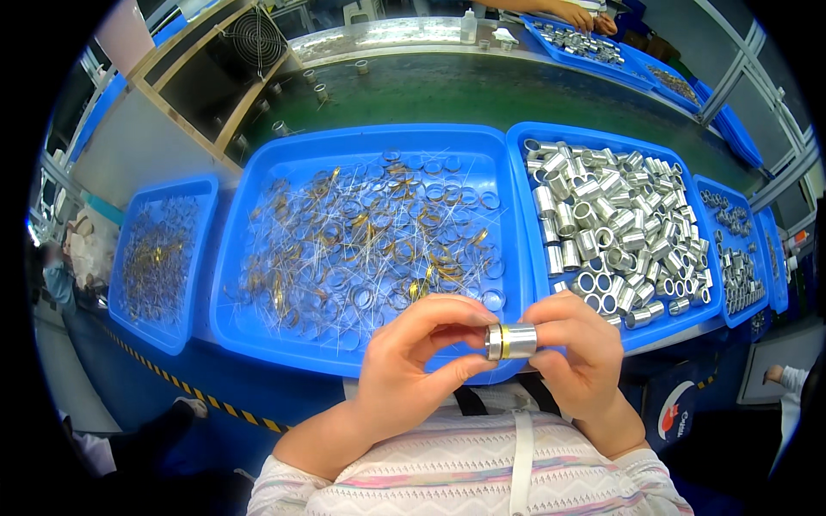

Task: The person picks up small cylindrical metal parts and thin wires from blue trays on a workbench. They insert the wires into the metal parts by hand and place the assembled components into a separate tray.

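A short silver metal sleeve (513, 340) with a thin gold band around it lies sideways between my two hands, just over the near rim of the big blue tray (284, 155). My left hand (413, 361) pinches its left end with thumb and fingers. My right hand (578, 348) grips its right end. That tray holds several flat rings with thin wire leads (361, 241), some gold-coloured. To the right, another blue tray (516, 142) is full of silver sleeves (615, 228).
A smaller blue tray (202, 185) of wired rings sits at the left; narrower trays of metal parts (736, 258) stand at the right. Behind lies a green belt (482, 90) with loose sleeves, a fan (254, 39), and another person's hand (578, 15) over far trays.
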Motion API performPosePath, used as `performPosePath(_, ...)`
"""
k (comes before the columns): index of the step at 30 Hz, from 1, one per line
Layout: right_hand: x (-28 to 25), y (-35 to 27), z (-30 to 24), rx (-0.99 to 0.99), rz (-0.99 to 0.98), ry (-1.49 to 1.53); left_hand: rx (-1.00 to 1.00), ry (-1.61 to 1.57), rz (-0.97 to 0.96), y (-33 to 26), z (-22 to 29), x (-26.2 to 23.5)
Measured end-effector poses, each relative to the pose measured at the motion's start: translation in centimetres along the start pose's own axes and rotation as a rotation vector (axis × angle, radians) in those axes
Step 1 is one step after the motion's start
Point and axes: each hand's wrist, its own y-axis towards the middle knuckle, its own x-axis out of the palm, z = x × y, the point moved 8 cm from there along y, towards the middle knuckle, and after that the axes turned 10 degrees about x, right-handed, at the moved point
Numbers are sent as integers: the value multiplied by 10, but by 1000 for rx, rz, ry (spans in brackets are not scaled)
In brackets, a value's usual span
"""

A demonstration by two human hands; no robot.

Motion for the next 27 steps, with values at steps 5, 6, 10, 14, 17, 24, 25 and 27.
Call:
performPosePath(5, -1, 1, -9, -73, 31, -57, -175, -101, 30, -1, -3, -1)
performPosePath(6, 0, 0, -10, -94, 27, -69, -209, -120, 19, -3, -5, -2)
performPosePath(10, 0, -2, -16, -125, 37, -116, -262, -147, 33, -6, -7, -1)
performPosePath(14, 0, -2, -9, 0, 12, -41, -56, 25, -24, -2, 4, 0)
performPosePath(17, 2, -6, -3, 67, -1, 17, 32, 95, -47, -1, 9, 3)
performPosePath(24, 0, -7, -9, -42, 16, -16, -304, -224, -4, -8, -10, 5)
performPosePath(25, 0, -7, -11, -66, 19, -35, -351, -232, -25, -10, -12, 7)
performPosePath(27, 1, -8, -12, -103, 23, -76, -344, -213, -39, -11, -11, 7)
